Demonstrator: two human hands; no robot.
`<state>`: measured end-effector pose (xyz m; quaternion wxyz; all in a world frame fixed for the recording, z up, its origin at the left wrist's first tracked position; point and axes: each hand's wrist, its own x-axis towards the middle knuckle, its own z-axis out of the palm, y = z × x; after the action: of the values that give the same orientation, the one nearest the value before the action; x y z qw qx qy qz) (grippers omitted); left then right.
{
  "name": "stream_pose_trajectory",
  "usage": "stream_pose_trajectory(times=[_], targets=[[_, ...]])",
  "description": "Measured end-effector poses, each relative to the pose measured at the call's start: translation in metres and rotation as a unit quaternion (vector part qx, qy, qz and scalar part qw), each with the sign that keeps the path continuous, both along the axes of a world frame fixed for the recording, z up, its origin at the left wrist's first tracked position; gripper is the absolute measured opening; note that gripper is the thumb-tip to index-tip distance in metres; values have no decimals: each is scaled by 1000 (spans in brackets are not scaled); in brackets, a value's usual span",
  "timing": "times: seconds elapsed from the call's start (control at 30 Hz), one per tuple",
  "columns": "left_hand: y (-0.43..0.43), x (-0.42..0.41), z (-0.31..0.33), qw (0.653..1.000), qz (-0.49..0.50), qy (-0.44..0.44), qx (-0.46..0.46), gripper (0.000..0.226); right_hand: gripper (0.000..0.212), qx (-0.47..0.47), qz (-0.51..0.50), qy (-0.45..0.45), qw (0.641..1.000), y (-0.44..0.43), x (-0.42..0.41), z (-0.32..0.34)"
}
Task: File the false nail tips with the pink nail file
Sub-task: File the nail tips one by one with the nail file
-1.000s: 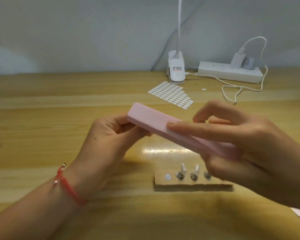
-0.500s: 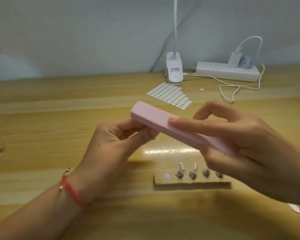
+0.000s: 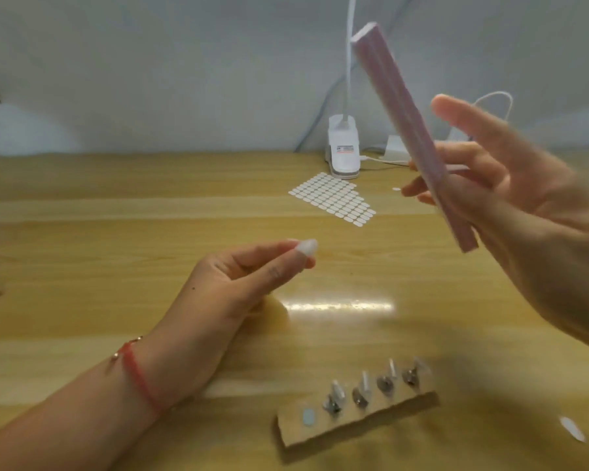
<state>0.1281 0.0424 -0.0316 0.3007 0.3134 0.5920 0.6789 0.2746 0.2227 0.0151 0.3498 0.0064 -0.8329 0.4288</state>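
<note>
My right hand (image 3: 524,212) holds the pink nail file (image 3: 408,130) nearly upright, raised above the table, with its index finger stretched out. My left hand (image 3: 238,283) pinches a pale false nail tip (image 3: 306,247) between thumb and forefinger, well apart from the file. A cardboard strip (image 3: 354,426) lies near the front edge and carries several more nail tips (image 3: 364,389) on small metal stands, plus one white sticker.
A sheet of white oval stickers (image 3: 334,198) lies on the wooden table (image 3: 116,266). Behind it stands a white clip lamp base (image 3: 343,151) with a power strip and cables. One loose nail tip (image 3: 572,428) lies at the front right. Glass shows at the left edge.
My right hand has lifted the file up and to the right, turning it almost vertical. The file has come off the nail tip, which my left hand still pinches and has lowered.
</note>
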Motion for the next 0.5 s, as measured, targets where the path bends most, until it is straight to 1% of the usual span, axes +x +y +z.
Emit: stream_pose_trajectory(times=[0.07,0.1,0.13,0.17,0.2,0.27,0.33,0.4,0.47,0.5], targets=[[0,-2,-2,997,-43,-63,23,35,44,144,-39,-2,989,-1,1,-6],[0,-2,-2,993,-68,-95,33,39,44,247,-60,11,967,-3,1,-9],[-1,-2,-3,988,-90,-121,32,40,43,353,-75,25,932,-5,2,-11],[-1,-2,-3,984,-111,-139,24,38,39,426,-67,36,902,-6,4,-14],[-2,-3,-4,979,-131,-153,22,37,36,458,-50,38,887,-6,5,-15],[-2,-3,-4,971,-161,-176,30,39,34,481,-43,29,875,-4,5,-12],[-3,-2,-4,964,-180,-190,32,41,30,469,-72,17,880,2,2,-11],[-3,0,-4,960,-208,-185,35,34,30,450,-81,19,889,-5,-3,-13],[-4,2,-5,962,-206,-180,22,35,28,428,-30,32,903,-21,-2,-24],[-5,1,-6,963,-202,-176,14,37,31,431,-7,34,902,-28,-1,-27]])
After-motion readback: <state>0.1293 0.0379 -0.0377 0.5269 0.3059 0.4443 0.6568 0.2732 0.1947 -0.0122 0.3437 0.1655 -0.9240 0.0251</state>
